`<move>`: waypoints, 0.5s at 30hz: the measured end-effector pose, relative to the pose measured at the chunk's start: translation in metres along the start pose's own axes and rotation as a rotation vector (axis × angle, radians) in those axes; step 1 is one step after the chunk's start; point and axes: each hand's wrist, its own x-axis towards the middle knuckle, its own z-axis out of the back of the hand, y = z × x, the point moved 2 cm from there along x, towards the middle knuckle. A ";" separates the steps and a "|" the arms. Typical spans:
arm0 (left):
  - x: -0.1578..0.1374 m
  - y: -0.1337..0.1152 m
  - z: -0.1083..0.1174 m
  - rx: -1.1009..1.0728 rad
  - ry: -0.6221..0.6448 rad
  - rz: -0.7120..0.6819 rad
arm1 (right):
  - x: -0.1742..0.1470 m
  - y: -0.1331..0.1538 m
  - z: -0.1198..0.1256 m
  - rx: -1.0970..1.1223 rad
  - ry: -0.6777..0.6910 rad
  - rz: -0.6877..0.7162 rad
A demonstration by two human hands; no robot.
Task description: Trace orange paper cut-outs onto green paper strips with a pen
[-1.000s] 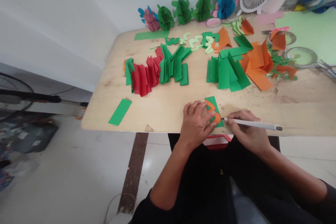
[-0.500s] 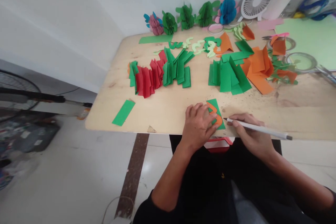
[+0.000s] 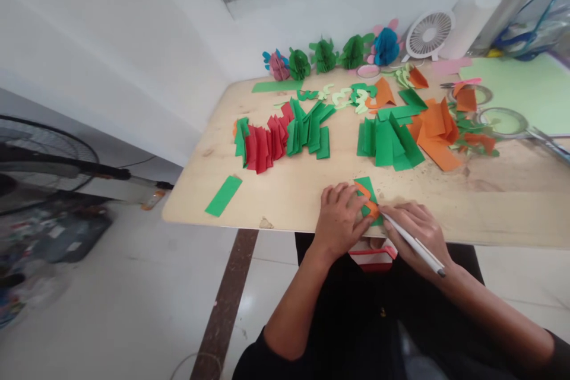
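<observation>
My left hand [image 3: 339, 217] lies on the table near its front edge, fingers flat, pressing an orange curved paper cutout [image 3: 371, 208] onto a green paper strip [image 3: 365, 183]. Part of both papers is hidden under the fingers. A white pen [image 3: 414, 240] is pinched in my right hand [image 3: 421, 231]. Its tip meets the right edge of the orange cutout, over the green strip, and its dark end slants back toward my wrist.
A single green strip [image 3: 223, 196] lies at the left. Folded red papers [image 3: 258, 147], folded green papers [image 3: 392, 139] and orange papers [image 3: 439, 124] stand behind the hands. Paper honeycomb figures [image 3: 324, 56] and a white fan [image 3: 430, 35] line the wall. Tape rolls [image 3: 503, 121] sit right.
The pen tip has moved left from beside the green strip to the orange cutout's edge, and the pen has turned steeper. My left hand stays on the papers. The camera view has tilted up.
</observation>
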 end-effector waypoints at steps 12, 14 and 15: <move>-0.001 0.000 -0.003 0.007 -0.007 -0.001 | -0.004 0.002 -0.002 -0.066 0.000 0.131; -0.001 0.000 -0.003 0.006 -0.014 -0.005 | -0.004 0.003 -0.002 -0.082 -0.002 0.139; -0.001 0.000 -0.003 0.008 -0.017 -0.007 | -0.004 0.003 -0.002 -0.090 -0.004 0.143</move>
